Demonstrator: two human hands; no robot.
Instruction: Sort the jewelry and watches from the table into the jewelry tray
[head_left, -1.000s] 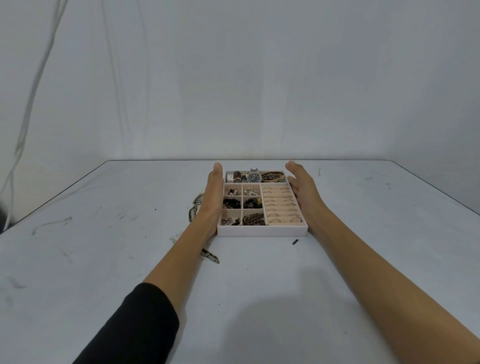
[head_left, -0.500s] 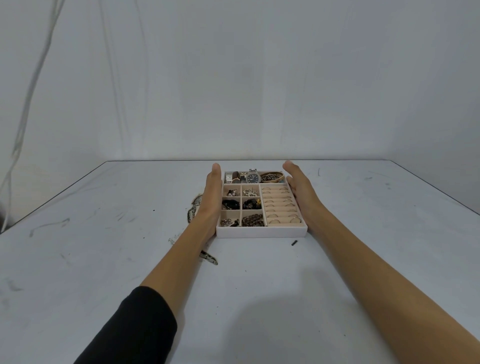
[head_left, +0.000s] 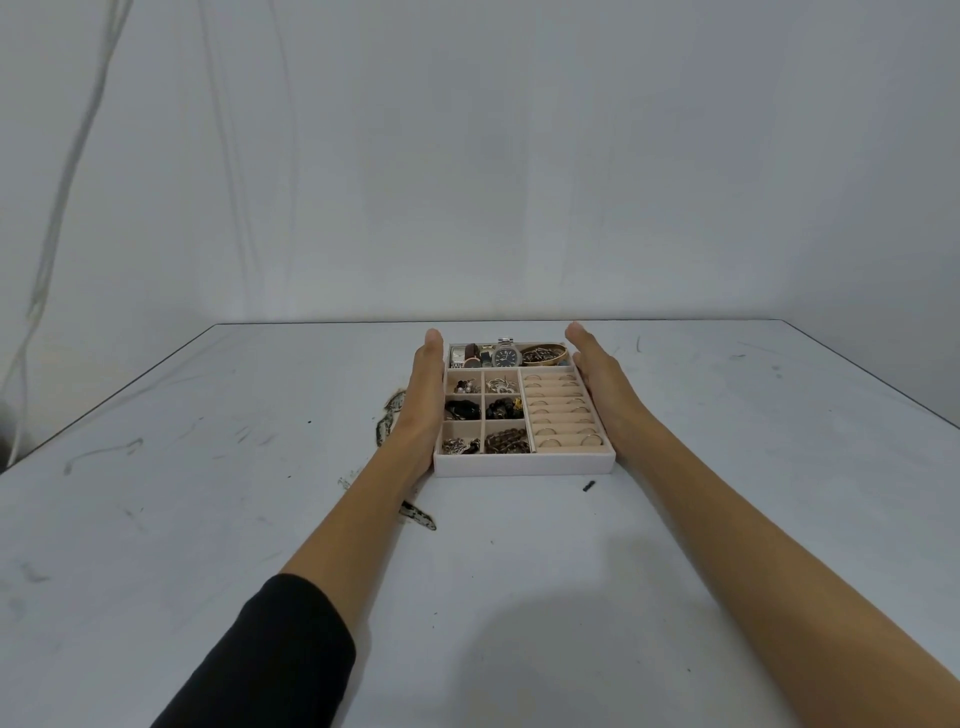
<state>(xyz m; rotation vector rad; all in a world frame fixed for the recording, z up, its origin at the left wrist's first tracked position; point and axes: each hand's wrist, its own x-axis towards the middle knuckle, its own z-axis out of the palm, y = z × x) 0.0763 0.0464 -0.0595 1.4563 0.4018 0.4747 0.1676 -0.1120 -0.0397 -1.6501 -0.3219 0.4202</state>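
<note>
The pink jewelry tray (head_left: 524, 465) sits on the white table past the middle. Its back row holds watches (head_left: 506, 356) and a bangle (head_left: 545, 354). Small left compartments hold earrings, dark beads and chains, and the right section holds rings (head_left: 563, 410) in padded rolls. My left hand (head_left: 427, 395) lies flat against the tray's left wall, fingers straight and together. My right hand (head_left: 597, 374) presses flat against the right wall in the same way. The tray is clamped between both palms.
A patterned strap-like piece (head_left: 385, 418) lies on the table left of my left wrist, with its other end (head_left: 418, 517) showing under my forearm. A tiny dark bit (head_left: 588, 486) lies just in front of the tray. The table's far edge (head_left: 675, 321) runs close behind the tray.
Almost nothing: my right fingertips have shifted slightly inward along the tray's right wall. The tray and my left hand stay where they were.
</note>
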